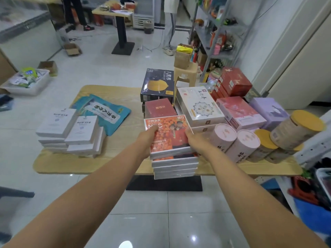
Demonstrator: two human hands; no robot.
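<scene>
Glossy flat orange box (168,135) (atop matching stack (174,167)), left hand (147,136) and right hand (194,140) gripping its sides

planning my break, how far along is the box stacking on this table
Looks done: white boxes piled at the left, flat boxes stacked on the table. In hand: left hand and right hand grip the orange box atop that stack. Probably left: the round tubs lying on their sides at the right.
</scene>
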